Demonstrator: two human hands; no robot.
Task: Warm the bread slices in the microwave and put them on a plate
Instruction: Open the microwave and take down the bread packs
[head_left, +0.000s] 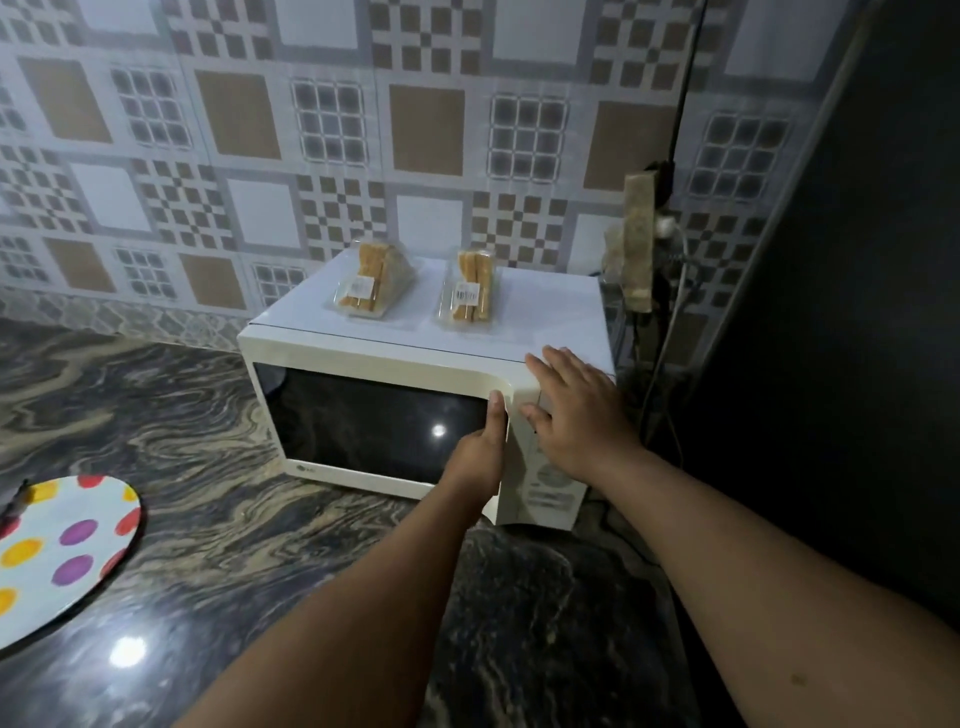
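A white microwave (363, 343) stands on the dark marbled counter with its door closed. Two clear packs of bread slices lie on its top, the left pack (371, 283) and the right pack (470, 293). My left hand (480, 457) grips the right edge of the microwave door, thumb lying along it. My right hand (574, 410) rests flat with spread fingers on the microwave's top right corner, above the control panel. A white plate with coloured dots (62, 551) lies on the counter at the far left.
A tiled wall runs behind the counter (208, 431). To the right of the microwave hang a cable (675, 291) and a socket mount, beside a dark tall surface (857, 312). A dark utensil tip pokes over the plate's left edge.
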